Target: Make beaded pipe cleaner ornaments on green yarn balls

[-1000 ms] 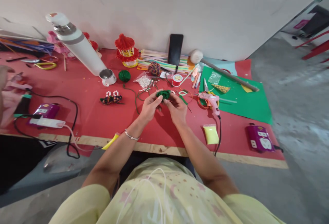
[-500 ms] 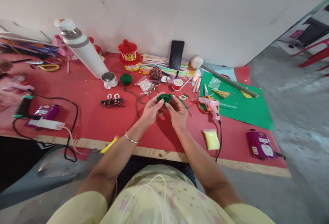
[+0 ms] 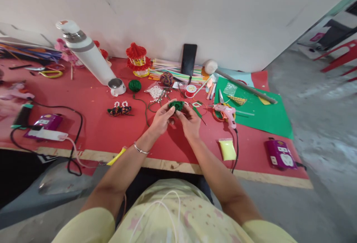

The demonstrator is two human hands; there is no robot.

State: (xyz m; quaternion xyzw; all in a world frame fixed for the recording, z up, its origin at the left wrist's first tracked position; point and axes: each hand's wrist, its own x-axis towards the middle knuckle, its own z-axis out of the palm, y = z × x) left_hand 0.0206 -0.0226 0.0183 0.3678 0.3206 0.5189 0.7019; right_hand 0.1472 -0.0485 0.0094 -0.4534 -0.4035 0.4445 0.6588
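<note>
Between my two hands is a small dark green yarn piece (image 3: 176,105), held just above the red tabletop. My left hand (image 3: 163,118), with a bangle on its wrist, is closed on the piece's left side. On its right side my right hand (image 3: 190,121) grips with thumb and fingers. A green yarn strand runs across the table toward a green yarn ball (image 3: 135,85). Beyond my hands lie a bag of white beads (image 3: 156,91) and a red-rimmed spool (image 3: 190,90). A green-handled crochet hook (image 3: 197,112) seems to lie beside my right hand.
To the left stand a white bottle (image 3: 87,55), a metal cup (image 3: 117,86) and a multicoloured yarn piece with beads (image 3: 119,109). On the right are a pink glue gun (image 3: 227,113), a yellow packet (image 3: 227,149), green sheet (image 3: 267,116) and purple power box (image 3: 281,154). A phone (image 3: 189,60) leans on the wall.
The whole view has shifted slightly, so things sit a little further left. Both hands keep their hold on the green yarn piece, with barely any finger movement.
</note>
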